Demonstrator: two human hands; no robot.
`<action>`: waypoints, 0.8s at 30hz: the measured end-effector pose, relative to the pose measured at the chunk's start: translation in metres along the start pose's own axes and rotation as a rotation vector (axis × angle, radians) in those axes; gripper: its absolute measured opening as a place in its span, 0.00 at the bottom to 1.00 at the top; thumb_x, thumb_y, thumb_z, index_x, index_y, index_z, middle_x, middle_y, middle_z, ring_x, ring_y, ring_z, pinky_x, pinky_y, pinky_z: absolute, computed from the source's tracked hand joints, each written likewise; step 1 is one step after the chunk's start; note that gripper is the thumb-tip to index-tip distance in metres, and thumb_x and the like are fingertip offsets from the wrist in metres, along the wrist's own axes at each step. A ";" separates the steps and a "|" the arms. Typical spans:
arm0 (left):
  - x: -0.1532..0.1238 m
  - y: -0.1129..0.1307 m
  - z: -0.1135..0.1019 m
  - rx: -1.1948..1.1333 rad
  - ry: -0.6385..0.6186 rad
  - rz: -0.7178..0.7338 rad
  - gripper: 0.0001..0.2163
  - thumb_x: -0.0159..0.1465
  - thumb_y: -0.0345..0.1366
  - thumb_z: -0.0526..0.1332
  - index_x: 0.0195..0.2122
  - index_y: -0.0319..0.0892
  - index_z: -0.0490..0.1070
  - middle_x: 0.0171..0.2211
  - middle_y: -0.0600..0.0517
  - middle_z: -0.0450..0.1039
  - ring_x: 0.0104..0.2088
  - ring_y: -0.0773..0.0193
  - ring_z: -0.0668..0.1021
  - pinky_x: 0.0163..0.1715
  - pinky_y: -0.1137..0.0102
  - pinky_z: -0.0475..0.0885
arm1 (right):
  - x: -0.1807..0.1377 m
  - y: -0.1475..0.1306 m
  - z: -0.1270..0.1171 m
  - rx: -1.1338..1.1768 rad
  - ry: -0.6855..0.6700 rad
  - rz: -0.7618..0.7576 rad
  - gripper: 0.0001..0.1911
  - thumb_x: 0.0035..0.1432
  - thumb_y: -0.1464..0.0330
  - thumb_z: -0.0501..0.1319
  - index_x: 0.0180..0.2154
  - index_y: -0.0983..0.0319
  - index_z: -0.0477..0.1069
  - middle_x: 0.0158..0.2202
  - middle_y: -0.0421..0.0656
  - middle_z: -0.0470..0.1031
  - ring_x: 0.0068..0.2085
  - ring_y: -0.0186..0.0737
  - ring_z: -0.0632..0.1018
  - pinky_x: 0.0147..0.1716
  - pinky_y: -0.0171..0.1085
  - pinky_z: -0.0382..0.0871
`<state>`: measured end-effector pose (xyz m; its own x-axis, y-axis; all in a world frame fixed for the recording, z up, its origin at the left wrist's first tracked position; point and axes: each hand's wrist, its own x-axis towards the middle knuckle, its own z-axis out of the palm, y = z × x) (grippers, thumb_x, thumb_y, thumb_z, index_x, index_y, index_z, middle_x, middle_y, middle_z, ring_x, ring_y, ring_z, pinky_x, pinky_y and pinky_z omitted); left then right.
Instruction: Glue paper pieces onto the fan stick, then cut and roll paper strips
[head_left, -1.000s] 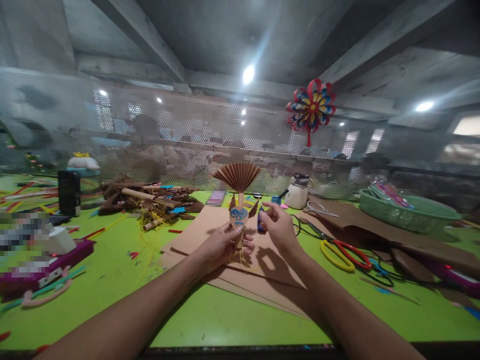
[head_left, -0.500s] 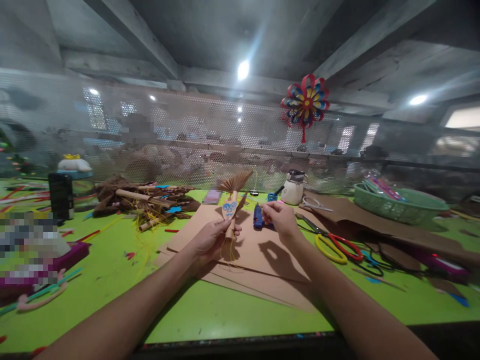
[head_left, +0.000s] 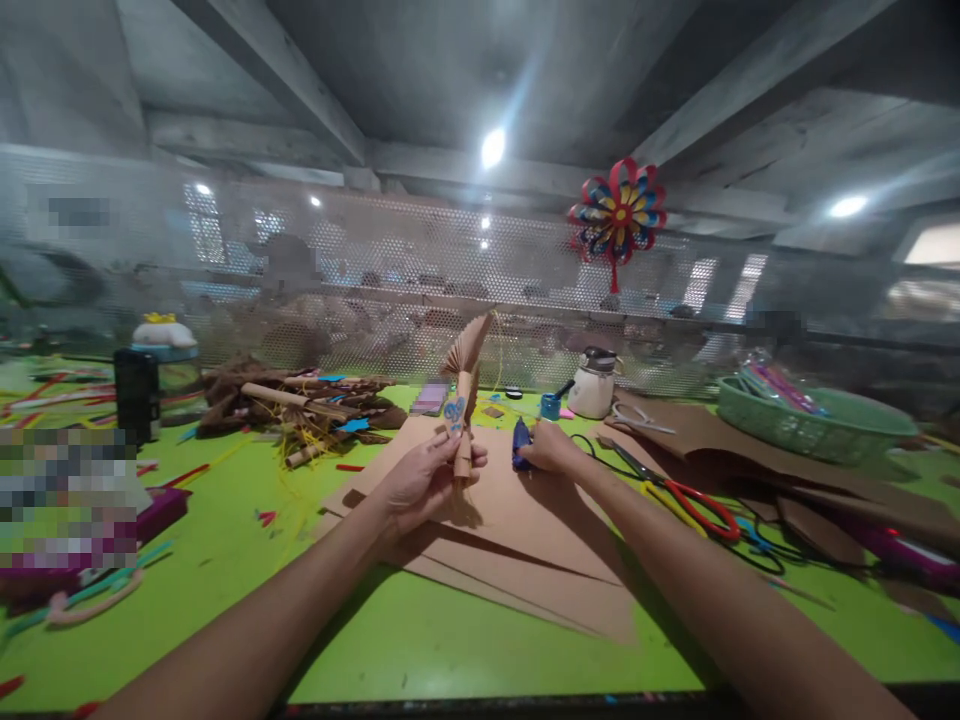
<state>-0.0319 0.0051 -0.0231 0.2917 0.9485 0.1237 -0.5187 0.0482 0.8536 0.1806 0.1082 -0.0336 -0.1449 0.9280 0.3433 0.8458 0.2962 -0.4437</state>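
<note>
My left hand [head_left: 424, 478] is closed round a brown paper craft [head_left: 462, 400], a rolled tube with a pleated fan on top and a blue pattern on its front. The craft stands nearly upright in my fingers, and yellow strands hang from its lower end. At the right, my right hand [head_left: 551, 447] has its fingers round a blue hot glue gun [head_left: 520, 446], partly hiding it. Under both hands lie flat sheets of brown card [head_left: 525, 540].
Right of my hands are scissors [head_left: 701, 510] with red and yellow handles, a black cord, a white jug [head_left: 592, 385] and a green basket [head_left: 817, 425]. On the left lie a heap of brown paper crafts [head_left: 300, 400] and a black phone [head_left: 136, 397]. A mesh screen [head_left: 412, 280] stands behind.
My right hand has come down onto the glue gun, its fingers now round it. The paper craft in my left hand has turned and stands more upright. The view has shifted slightly.
</note>
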 end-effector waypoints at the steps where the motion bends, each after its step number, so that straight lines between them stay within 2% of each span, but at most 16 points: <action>1: 0.001 -0.001 -0.002 -0.011 -0.003 0.002 0.09 0.62 0.34 0.60 0.40 0.34 0.70 0.36 0.43 0.74 0.36 0.63 0.76 0.35 0.70 0.73 | -0.003 0.001 0.002 -0.051 -0.023 -0.009 0.03 0.39 0.71 0.62 0.19 0.65 0.70 0.25 0.51 0.75 0.31 0.47 0.74 0.29 0.37 0.62; 4: 0.002 -0.004 -0.004 -0.037 -0.018 -0.008 0.08 0.61 0.34 0.60 0.39 0.35 0.70 0.33 0.45 0.73 0.32 0.66 0.75 0.33 0.71 0.73 | -0.016 0.005 0.007 -0.168 -0.053 -0.056 0.07 0.39 0.73 0.62 0.27 0.67 0.73 0.32 0.54 0.75 0.35 0.49 0.73 0.32 0.38 0.62; 7: 0.002 -0.006 -0.002 -0.082 -0.035 -0.040 0.07 0.62 0.34 0.59 0.39 0.36 0.69 0.32 0.47 0.71 0.30 0.68 0.74 0.31 0.72 0.73 | -0.030 0.011 0.011 -0.249 -0.027 -0.113 0.14 0.42 0.78 0.58 0.35 0.69 0.72 0.40 0.56 0.73 0.43 0.51 0.70 0.40 0.40 0.60; 10: 0.002 -0.007 -0.003 -0.111 -0.028 -0.067 0.07 0.62 0.33 0.58 0.39 0.36 0.68 0.31 0.48 0.71 0.29 0.69 0.74 0.31 0.72 0.72 | -0.039 0.016 0.012 -0.302 0.041 -0.188 0.16 0.45 0.79 0.55 0.39 0.69 0.71 0.41 0.55 0.71 0.45 0.49 0.67 0.44 0.40 0.58; 12: 0.003 -0.009 -0.005 -0.121 -0.002 -0.070 0.07 0.63 0.33 0.58 0.38 0.35 0.68 0.31 0.47 0.71 0.28 0.69 0.73 0.30 0.73 0.72 | -0.043 0.017 0.005 -0.247 0.097 -0.193 0.16 0.46 0.77 0.55 0.39 0.67 0.71 0.40 0.52 0.71 0.44 0.47 0.68 0.43 0.39 0.59; 14: 0.006 -0.011 -0.009 -0.121 0.034 -0.055 0.06 0.63 0.32 0.57 0.38 0.34 0.67 0.30 0.46 0.70 0.27 0.70 0.73 0.28 0.75 0.71 | -0.047 0.015 -0.008 -0.080 0.121 -0.133 0.14 0.47 0.74 0.56 0.38 0.65 0.71 0.37 0.49 0.72 0.40 0.45 0.70 0.40 0.38 0.61; 16: 0.007 -0.014 -0.011 -0.112 0.068 -0.048 0.06 0.63 0.31 0.56 0.38 0.32 0.67 0.29 0.46 0.70 0.26 0.71 0.72 0.25 0.77 0.69 | -0.055 0.011 -0.025 0.188 0.066 -0.060 0.11 0.48 0.70 0.58 0.36 0.64 0.72 0.33 0.45 0.73 0.35 0.44 0.72 0.34 0.38 0.63; 17: 0.008 -0.016 -0.012 -0.109 0.082 -0.051 0.06 0.63 0.31 0.55 0.38 0.32 0.67 0.28 0.46 0.70 0.25 0.71 0.72 0.25 0.78 0.69 | -0.061 0.008 -0.034 0.355 0.003 -0.042 0.10 0.50 0.66 0.58 0.35 0.64 0.72 0.32 0.45 0.74 0.34 0.43 0.73 0.32 0.37 0.64; 20: 0.008 -0.019 -0.010 -0.099 0.106 -0.078 0.07 0.63 0.31 0.56 0.38 0.32 0.68 0.28 0.46 0.70 0.26 0.70 0.72 0.25 0.78 0.69 | -0.078 -0.003 -0.052 0.758 -0.198 -0.053 0.18 0.55 0.56 0.57 0.34 0.65 0.73 0.34 0.48 0.76 0.34 0.44 0.76 0.29 0.37 0.65; 24: 0.005 -0.020 -0.003 -0.080 0.107 -0.105 0.08 0.62 0.34 0.57 0.39 0.33 0.68 0.29 0.47 0.70 0.26 0.70 0.72 0.26 0.76 0.69 | -0.093 -0.014 -0.055 0.937 -0.287 -0.053 0.22 0.55 0.52 0.57 0.33 0.66 0.73 0.32 0.49 0.75 0.32 0.42 0.76 0.29 0.36 0.66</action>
<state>-0.0229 0.0103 -0.0409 0.2630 0.9645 -0.0223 -0.5535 0.1698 0.8153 0.2108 0.0058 -0.0140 -0.3952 0.8913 0.2224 0.1029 0.2835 -0.9534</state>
